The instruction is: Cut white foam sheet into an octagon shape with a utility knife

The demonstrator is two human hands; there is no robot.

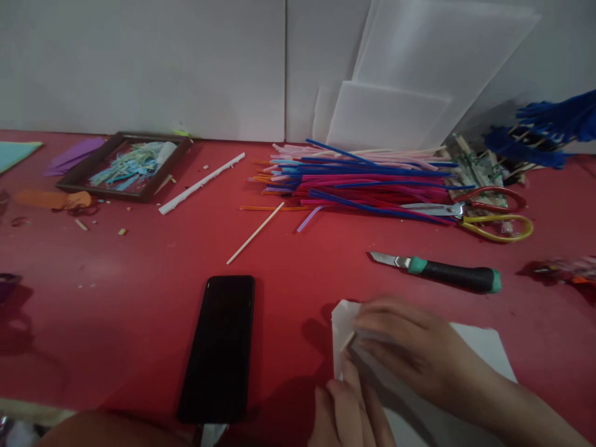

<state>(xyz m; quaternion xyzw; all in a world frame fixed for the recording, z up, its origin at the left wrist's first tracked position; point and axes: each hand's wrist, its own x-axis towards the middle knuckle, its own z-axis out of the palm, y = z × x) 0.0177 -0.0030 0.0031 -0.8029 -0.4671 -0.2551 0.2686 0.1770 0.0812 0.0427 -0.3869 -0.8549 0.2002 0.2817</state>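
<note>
At the lower right of the frame, a person's left hand [350,411] and right hand [412,344] come close together over white paper [483,344] on a red desk [291,273]. Between their fingertips, near the paper's upper-left corner, a pale stick [347,341] slants up rightward, its lower end nearest the left index finger. Whether either hand grips it cannot be told.

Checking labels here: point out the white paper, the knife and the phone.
White paper [483,341]: head view, bare far-right corner.
Knife [454,275]: head view, black handle.
Phone [218,349]: head view, dark screen.
</note>
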